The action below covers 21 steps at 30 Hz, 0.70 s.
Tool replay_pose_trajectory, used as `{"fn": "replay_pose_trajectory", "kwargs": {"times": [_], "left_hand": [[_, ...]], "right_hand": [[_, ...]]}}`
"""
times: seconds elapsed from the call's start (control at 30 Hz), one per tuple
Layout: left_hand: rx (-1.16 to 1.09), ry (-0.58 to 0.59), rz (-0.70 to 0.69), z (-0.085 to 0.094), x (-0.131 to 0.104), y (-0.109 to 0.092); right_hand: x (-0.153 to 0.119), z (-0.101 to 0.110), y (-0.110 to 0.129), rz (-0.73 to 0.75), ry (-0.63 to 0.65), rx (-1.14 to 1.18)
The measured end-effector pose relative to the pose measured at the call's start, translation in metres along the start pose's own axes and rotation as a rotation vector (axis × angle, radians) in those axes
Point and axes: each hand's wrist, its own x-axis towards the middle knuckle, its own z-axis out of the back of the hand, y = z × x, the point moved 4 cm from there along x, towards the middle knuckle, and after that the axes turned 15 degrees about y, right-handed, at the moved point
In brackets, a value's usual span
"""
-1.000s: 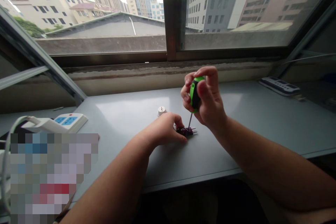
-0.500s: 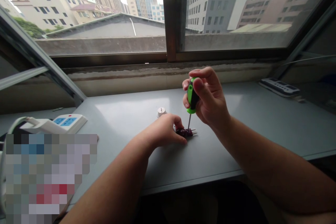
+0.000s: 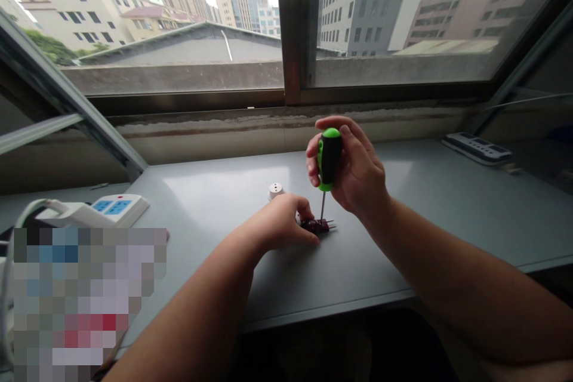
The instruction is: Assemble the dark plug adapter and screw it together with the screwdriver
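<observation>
You have the screwdriver (image 3: 332, 158) set and upright: your right hand (image 3: 360, 173) is wrapped around its green-and-black handle, with the shaft (image 3: 323, 205) running down below that hand to the dark plug (image 3: 310, 225). The plug lies on the table (image 3: 201, 197) at the fingertips of your left hand (image 3: 284, 221), which pinches its near end between thumb and fingers while the metal prongs (image 3: 332, 227) point away, toward your right side. So the setting-up looks done: the piece is steadied, the tool is in place, and the tip meets the plug's upper side. The work with the driver looks unfinished, since the shaft stands on the plug and neither hand has let go. The tip is too small and dark here to say how far any screw is in or out. The white round socket piece (image 3: 276, 190), just beyond your left hand, stands apart on the table, touched by neither hand; nothing shows it joined to the plug.
</observation>
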Motion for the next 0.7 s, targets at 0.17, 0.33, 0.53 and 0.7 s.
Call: {"fn": "replay_pose_trajectory", "kwargs": {"times": [0.17,0.33,0.53,0.7], "left_hand": [[-0.021,-0.003,0.010,-0.0003,0.0001,0.0010],[-0.011,-0.013,0.008,-0.0004,-0.0001,0.0020],[-0.008,-0.007,0.015,-0.0004,-0.0012,0.0002],[0.002,-0.002,0.023,-0.0002,-0.0018,-0.0004]], "right_hand": [[-0.0006,0.0015,0.0009,0.068,-0.021,-0.018],[-0.0006,0.0006,0.0010,0.038,0.053,-0.028],[-0.0012,0.0027,0.0026,0.062,0.004,0.006],[-0.0010,0.0022,0.0010,0.013,0.055,-0.020]]}}
